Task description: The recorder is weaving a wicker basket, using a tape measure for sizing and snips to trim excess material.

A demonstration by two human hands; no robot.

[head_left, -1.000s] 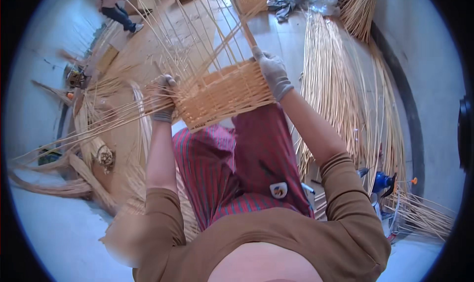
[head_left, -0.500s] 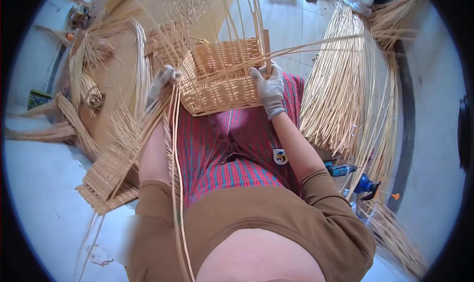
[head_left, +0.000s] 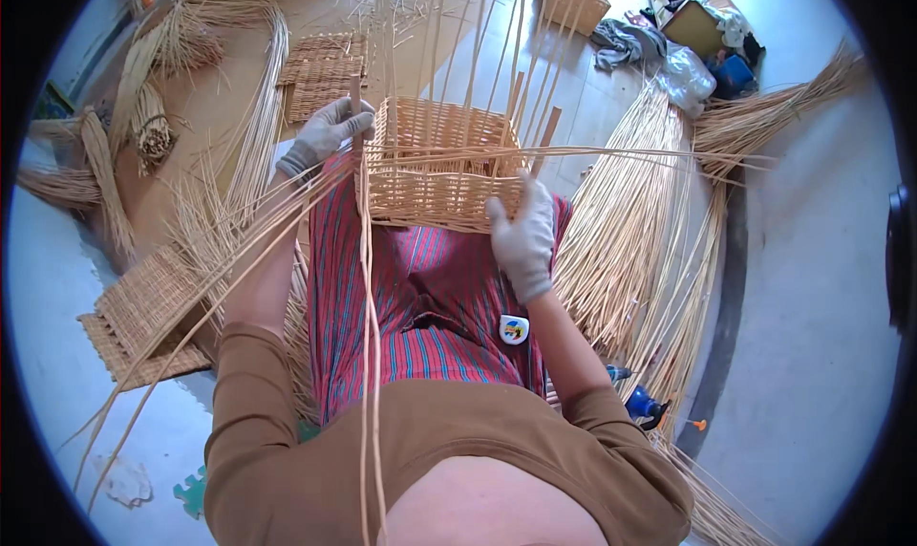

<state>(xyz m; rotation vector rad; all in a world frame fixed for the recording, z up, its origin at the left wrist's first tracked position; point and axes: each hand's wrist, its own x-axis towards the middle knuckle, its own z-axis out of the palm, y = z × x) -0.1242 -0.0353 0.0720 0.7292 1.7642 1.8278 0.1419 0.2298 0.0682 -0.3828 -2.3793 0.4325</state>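
Observation:
A partly woven rectangular basket [head_left: 435,202] sits at my lap, with long upright rods rising from it and loose strands [head_left: 621,150] crossing its top and trailing down left. My gloved left hand [head_left: 326,135] is closed on an upright wooden stick [head_left: 355,97] at the basket's left corner. My gloved right hand [head_left: 523,240] is against the front right corner, thumb and fingers apart. Another wooden stick [head_left: 549,130] rises at that end. Striped red cloth [head_left: 430,355] covers my legs.
Cane bundles lie right [head_left: 621,240] and left [head_left: 153,126]. Woven panels lie upper left [head_left: 320,78] and lower left [head_left: 162,298]. Behind are a box [head_left: 573,6], clothes [head_left: 626,44] and plastic bags [head_left: 683,73]. Blue tools [head_left: 642,407] lie by my right elbow.
The basket has tilted to show its inside and come to sit lower. My left hand has risen along its left corner; my right hand has slid lower and loosened. The other person has left view.

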